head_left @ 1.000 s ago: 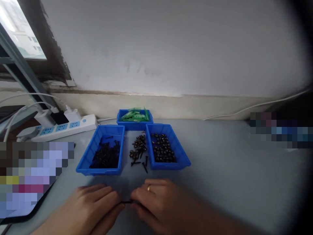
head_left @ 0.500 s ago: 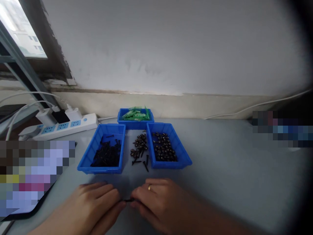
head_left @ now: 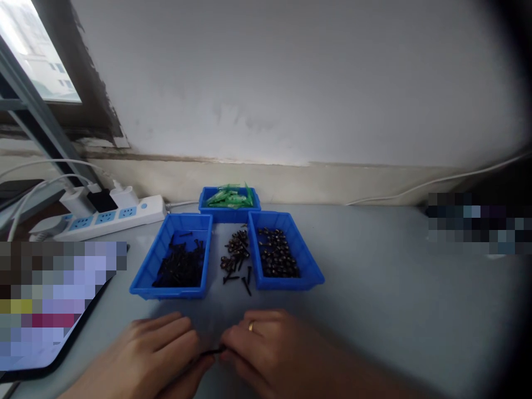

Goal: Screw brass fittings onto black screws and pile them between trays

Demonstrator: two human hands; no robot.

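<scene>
Between my two hands, low in the head view, lies a thin dark screw (head_left: 213, 351). My left hand (head_left: 166, 346) pinches one end, and my right hand (head_left: 260, 343), with a gold ring, is closed round the other end; what its fingertips cover is hidden. Beyond my left hand a blue bin (head_left: 168, 292) holds dark screws. A second blue bin (head_left: 310, 269) on the right holds shiny dark small parts in rows. Between these bins a loose pile of screws and parts (head_left: 236, 249) rests on the table.
A smaller blue bin (head_left: 230, 215) with green packets (head_left: 228, 197) stands at the back, near the wall. On the left are a white power strip (head_left: 124, 217) with plugs and cables, and a blurred-out screen (head_left: 54, 310). A white cable (head_left: 399, 195) runs along the right wall.
Both hands stay closed on the dark screw. The left fingers have shifted slightly and the screw sits a little lower in view. The whole scene has dropped slightly in the picture.
</scene>
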